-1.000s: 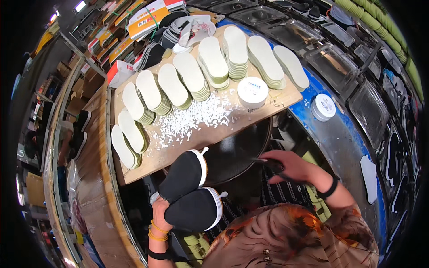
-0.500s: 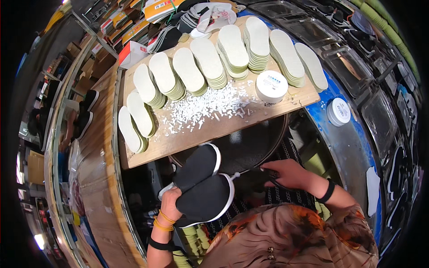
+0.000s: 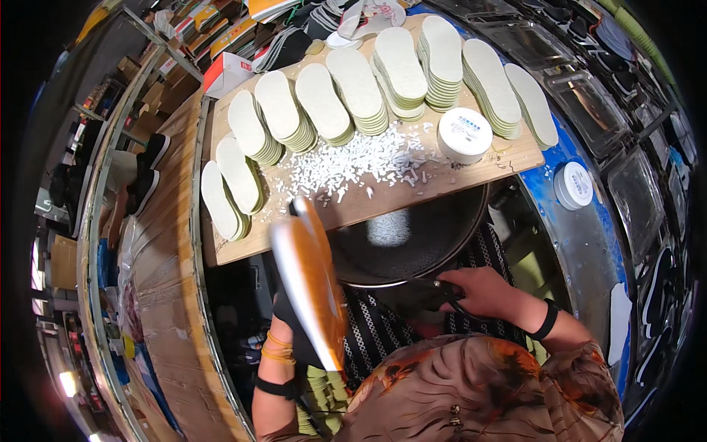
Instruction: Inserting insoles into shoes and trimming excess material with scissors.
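My left hand (image 3: pixel 280 328) grips a pair of black slip-on shoes (image 3: pixel 312 276), held upright below the wooden board. An orange sole with a white sidewall faces right, blurred by motion; the second shoe is mostly hidden behind it. The shoes cover most of the left fingers. At the right, my right hand (image 3: pixel 471 289) is closed around black-handled scissors (image 3: pixel 434 289), whose blades are hard to make out against the dark background. It is apart from the shoes, near the rim of a large dark round pan (image 3: pixel 412 243).
On the wooden board (image 3: pixel 353 210) stand several stacks of pale insoles (image 3: pixel 357 85), scattered white bits (image 3: pixel 353 166) and a round white tub (image 3: pixel 465 135). Another tub (image 3: pixel 573 185) sits on the blue-edged surface at right. A cardboard-covered shelf (image 3: pixel 166 258) flanks the left.
My left hand has turned the shoes from black tops showing to the orange sole side showing, tipping them upright. The right hand stays nearly in place with the scissors. The view shifted slightly.
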The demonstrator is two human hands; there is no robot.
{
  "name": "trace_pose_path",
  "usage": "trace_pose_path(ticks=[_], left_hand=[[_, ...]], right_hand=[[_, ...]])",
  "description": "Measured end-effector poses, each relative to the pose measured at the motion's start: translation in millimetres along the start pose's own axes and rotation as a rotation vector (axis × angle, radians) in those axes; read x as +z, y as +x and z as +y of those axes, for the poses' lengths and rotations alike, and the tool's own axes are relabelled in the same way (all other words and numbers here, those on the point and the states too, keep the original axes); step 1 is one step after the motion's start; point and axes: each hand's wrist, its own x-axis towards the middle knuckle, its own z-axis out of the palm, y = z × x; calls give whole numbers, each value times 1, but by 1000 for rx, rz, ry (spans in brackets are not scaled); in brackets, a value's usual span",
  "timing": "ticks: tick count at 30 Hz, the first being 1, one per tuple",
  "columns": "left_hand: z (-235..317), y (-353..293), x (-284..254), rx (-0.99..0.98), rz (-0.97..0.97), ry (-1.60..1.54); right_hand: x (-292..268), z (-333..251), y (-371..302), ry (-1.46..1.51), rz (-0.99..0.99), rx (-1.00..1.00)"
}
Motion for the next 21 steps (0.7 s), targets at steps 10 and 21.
trace_pose_path(ticks=[10, 21], left_hand=[[-15, 24, 38, 155, -52, -59], [-45, 52, 24, 395, -145, 252]], right_hand=[[-4, -51, 25, -188, 229, -302], [43, -14, 19, -196, 156, -294]])
